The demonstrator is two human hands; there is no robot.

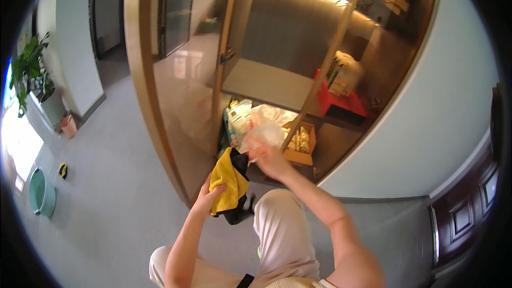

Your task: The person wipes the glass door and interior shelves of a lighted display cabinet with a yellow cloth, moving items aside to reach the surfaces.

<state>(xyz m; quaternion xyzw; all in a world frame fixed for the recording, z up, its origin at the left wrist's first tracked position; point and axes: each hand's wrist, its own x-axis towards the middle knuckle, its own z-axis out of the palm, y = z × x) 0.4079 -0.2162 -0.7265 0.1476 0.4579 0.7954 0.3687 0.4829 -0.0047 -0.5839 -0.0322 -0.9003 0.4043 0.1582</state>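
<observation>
My left hand (207,198) grips a yellow and black cleaning cloth (229,182) that hangs in folds in front of the cabinet. Reaching into the lower compartment, my right hand (267,159) is blurred and holds a translucent plastic bag (272,134). Left of that bag stands a printed package (239,116), with white plastic wrapping (280,114) behind. To the right, an open cardboard box (308,156) contains several small wrapped items. A shelf board (268,82) spans the compartment above.
A glass cabinet door (184,104) with a wooden frame stands to the left. A red box (342,104) sits on the shelf at right. On the grey floor (120,192) at far left are a green basin (42,194) and another yellow-black cloth (63,171). A potted plant (30,64) stands beyond.
</observation>
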